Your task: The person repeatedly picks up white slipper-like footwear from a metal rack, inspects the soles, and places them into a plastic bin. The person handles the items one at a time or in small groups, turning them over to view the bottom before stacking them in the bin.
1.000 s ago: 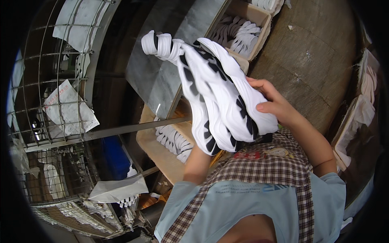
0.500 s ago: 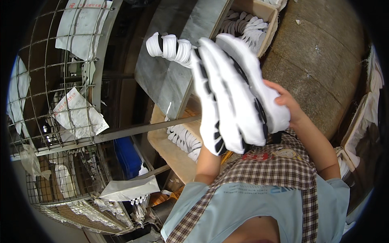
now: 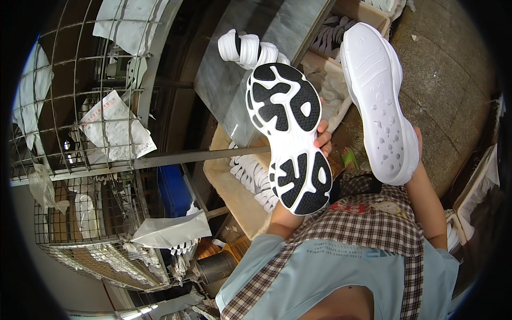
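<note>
My left hand (image 3: 322, 137) is closed round a white shoe sole with black tread pads (image 3: 280, 140), its fingers curling over the sole's right edge. The tread faces up, and most of the hand is hidden behind it. To the right, a plain white shoe sole (image 3: 376, 101) stands apart with its inner face showing lines and round dimples. My right hand (image 3: 417, 149) grips that one from its outer edge near the heel; its fingers are mostly hidden. Whether further soles lie behind either one, I cannot tell.
Stacked white soles (image 3: 250, 49) lie on a grey tabletop (image 3: 224, 85) ahead. Bins with more soles stand beyond (image 3: 368, 13) and below the table (image 3: 216, 165). Wire mesh racks (image 3: 85, 218) and a metal bar (image 3: 186, 159) are on the left, near a blue bin (image 3: 175, 192).
The soles held together in a bunch have been parted into two. The left one has turned to show its tread, and the right one has turned its inner face into view.
</note>
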`<action>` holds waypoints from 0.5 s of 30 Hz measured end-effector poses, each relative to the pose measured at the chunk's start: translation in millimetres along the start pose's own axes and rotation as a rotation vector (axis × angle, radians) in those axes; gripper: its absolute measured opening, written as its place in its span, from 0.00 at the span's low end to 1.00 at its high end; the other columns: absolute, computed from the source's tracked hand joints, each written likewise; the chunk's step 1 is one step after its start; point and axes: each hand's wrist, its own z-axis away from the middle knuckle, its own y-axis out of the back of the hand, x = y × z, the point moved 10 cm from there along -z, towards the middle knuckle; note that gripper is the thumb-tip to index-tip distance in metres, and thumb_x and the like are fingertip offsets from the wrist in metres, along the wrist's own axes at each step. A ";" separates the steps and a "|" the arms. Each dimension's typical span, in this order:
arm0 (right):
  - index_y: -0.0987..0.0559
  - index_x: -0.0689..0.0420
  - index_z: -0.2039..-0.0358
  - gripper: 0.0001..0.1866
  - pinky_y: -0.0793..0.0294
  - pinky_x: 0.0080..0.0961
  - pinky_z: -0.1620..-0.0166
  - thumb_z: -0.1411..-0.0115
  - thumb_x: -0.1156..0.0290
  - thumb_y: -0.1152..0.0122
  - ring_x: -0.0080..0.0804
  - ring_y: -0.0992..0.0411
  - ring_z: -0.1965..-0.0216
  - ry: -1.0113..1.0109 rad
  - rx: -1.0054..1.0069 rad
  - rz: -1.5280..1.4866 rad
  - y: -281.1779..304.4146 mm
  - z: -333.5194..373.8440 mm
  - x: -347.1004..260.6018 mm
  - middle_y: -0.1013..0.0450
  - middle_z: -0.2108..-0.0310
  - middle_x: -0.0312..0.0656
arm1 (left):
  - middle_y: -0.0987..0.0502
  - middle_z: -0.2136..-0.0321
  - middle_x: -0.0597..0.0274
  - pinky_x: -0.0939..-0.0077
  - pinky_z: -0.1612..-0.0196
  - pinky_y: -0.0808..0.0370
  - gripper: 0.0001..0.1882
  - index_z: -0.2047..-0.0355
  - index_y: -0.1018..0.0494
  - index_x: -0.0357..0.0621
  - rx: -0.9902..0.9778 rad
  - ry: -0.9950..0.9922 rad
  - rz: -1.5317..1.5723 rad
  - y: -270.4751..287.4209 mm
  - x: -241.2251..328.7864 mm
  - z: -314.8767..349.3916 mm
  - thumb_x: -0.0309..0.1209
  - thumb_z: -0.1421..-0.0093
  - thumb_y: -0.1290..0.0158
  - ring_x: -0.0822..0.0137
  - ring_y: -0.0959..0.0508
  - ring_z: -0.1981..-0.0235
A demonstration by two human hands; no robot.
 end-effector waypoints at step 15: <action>0.42 0.61 0.39 0.41 0.33 0.40 0.44 0.56 0.58 0.52 0.47 0.32 0.48 -0.086 0.092 0.127 41.9 -9.1 29.4 0.36 0.45 0.53 | 0.31 0.64 0.60 0.78 0.67 0.30 0.18 0.54 0.35 0.39 0.107 -0.113 -0.080 34.5 10.2 -14.9 0.40 0.37 0.53 0.69 0.30 0.67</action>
